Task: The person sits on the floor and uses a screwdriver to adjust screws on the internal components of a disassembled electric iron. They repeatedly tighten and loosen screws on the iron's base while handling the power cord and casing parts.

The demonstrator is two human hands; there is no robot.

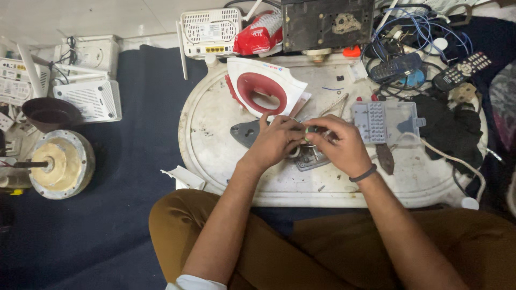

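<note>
While both hands meet at the middle of the white round tray [215, 161], they close together on 1 small ring-shaped part [310, 134], which sits between the fingertips and is largely hidden by them; its exact kind cannot be told. The left hand [275, 142] curls around the part from its own side, fingers bent and gripping, apparently to steady it. The right hand [338, 144] pinches it from the opposite side with thumb and forefinger, a dark band on that wrist.

Directly under the hands lies a grey metal soleplate [248, 133], flat on the tray, so the work is held just above the opened appliance. Just beyond the left hand stands the red and white iron body [264, 86], set aside on its edge, near but apart from the plate. Just beyond the right hand sits a clear plastic compartment box [384, 121], within easy reach. Beside the right wrist lies a brown-handled tool [386, 158].

Far out past the left hand, on the dark cloth, rest a round metal motor housing [60, 164] and white routers [88, 99]. Beyond the right hand, 2 remote controls [462, 70] lie among tangled cables [414, 32].
</note>
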